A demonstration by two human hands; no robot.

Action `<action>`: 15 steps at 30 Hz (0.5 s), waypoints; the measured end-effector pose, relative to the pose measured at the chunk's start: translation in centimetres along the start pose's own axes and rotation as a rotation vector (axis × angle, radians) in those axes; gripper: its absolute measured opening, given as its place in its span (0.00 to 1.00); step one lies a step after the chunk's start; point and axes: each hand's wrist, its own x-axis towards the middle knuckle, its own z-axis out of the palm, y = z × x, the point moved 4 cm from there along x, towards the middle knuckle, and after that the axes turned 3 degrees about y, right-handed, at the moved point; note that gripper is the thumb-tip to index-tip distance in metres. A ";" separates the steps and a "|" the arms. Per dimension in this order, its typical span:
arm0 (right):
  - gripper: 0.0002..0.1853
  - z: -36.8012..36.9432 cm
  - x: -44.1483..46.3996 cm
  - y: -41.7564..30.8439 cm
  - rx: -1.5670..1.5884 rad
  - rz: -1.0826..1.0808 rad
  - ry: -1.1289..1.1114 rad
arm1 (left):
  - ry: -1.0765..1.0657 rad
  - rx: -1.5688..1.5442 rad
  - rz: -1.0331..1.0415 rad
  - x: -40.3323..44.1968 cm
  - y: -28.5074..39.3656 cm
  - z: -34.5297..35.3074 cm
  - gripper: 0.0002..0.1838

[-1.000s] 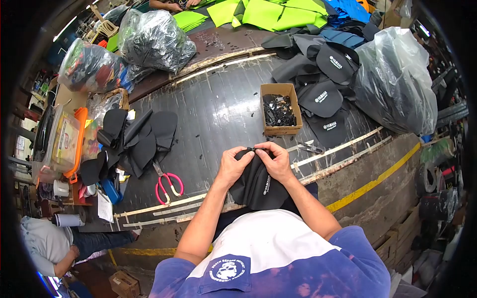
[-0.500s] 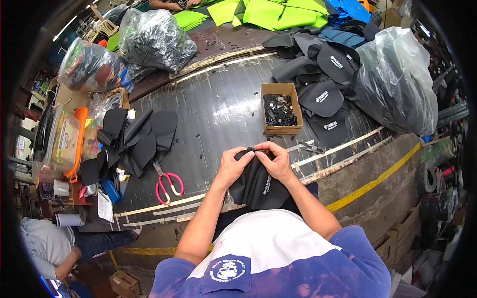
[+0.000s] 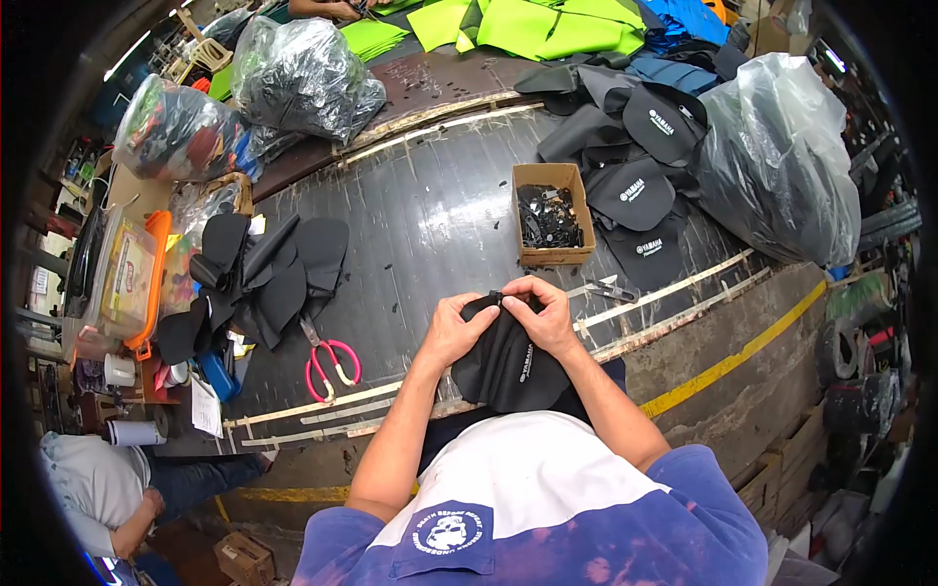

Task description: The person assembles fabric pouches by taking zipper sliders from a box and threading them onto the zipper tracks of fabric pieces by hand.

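We are seeing the left hand (image 3: 451,330) and the right hand (image 3: 547,317) meeting at the top of a black cover (image 3: 516,381), which is hanging in folds between the wrists at the near edge of the desk (image 3: 430,225). Each grip is narrow, thumb and fingers pinching the cover's gathered top. A small dark bit is showing there — black against black, so we are not making out its shape. The cover's lower end is merging with dark clothing.

We are reading "YAMAHA" on the cover; the smaller line beside it is too fine. The same name is repeating on the stacked black covers (image 3: 630,195) at the right, partly overlapping one another. On the shirt patch (image 3: 451,529) we are reading "DEATH BEFORE DEFEAT"; the lower lettering is unclear.

Just beyond the hands a cardboard box (image 3: 557,257) is holding small dark pieces, too small for us to identify. Scissors (image 3: 321,345) are lying at the left, blade tips hidden under black pieces (image 3: 278,278). A co-worker's hands (image 3: 342,12) are being cut off by the top edge.
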 end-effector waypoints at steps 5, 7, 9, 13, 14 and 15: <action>0.11 0.5 0.1 0.7 0.057 0.009 -0.013 | 0.020 0.006 0.000 -0.2 -0.2 0.3 0.14; 0.13 0.4 0.0 0.9 0.084 0.020 -0.005 | 0.022 0.001 0.002 -0.3 -0.4 0.3 0.14; 0.14 0.2 0.4 0.5 0.080 0.043 -0.065 | 0.009 -0.006 0.007 -0.3 -0.4 0.4 0.14; 0.12 0.3 0.2 0.2 0.195 0.067 -0.032 | 0.018 -0.204 -0.032 0.1 -0.8 0.1 0.13; 0.12 0.2 0.1 0.3 0.252 0.072 0.004 | 0.023 -0.300 -0.052 0.1 -0.9 0.0 0.13; 0.12 0.2 0.1 0.3 0.253 0.073 0.005 | 0.022 -0.299 -0.053 0.1 -1.0 0.0 0.13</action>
